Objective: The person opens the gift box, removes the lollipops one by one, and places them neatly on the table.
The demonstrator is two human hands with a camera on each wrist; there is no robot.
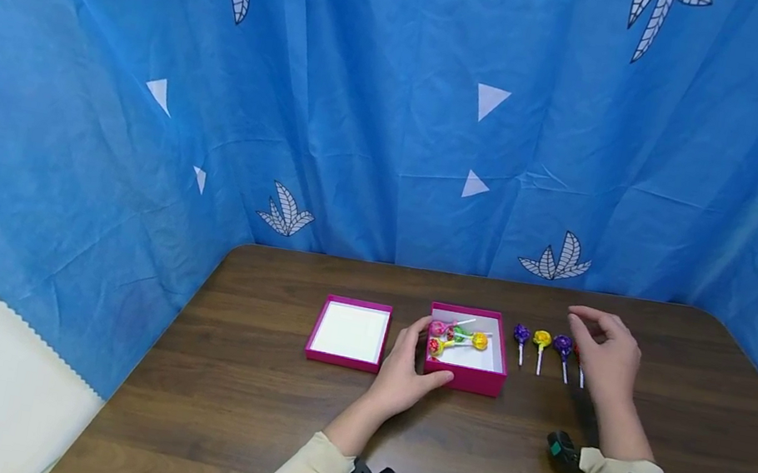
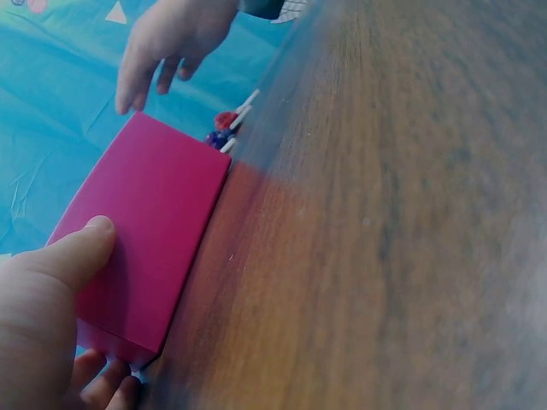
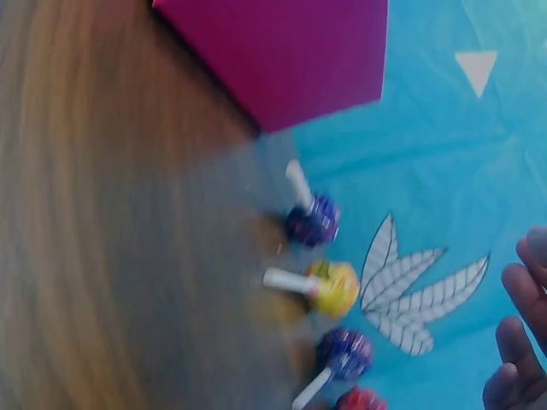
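Observation:
A magenta box [image 1: 464,379] with a white inside stands on the table, several wrapped lollipops [image 1: 459,336] lying in it. My left hand [image 1: 402,373] holds this box at its front left corner. In the left wrist view its thumb [image 2: 90,248] lies on the front wall and the other fingers bend round the side. My right hand [image 1: 607,357] hovers over the right end of a row of lollipops, holding nothing that I can see. That row has a purple lollipop [image 1: 522,334], a yellow one [image 1: 542,339], another purple one [image 1: 562,345] and a red one, partly hidden by the hand.
To the left of the box lies its magenta-edged lid [image 1: 352,334], white inside facing up. The wooden table [image 1: 241,415] ends at a blue curtain [image 1: 372,100] behind. Both wrists carry black straps with camera modules.

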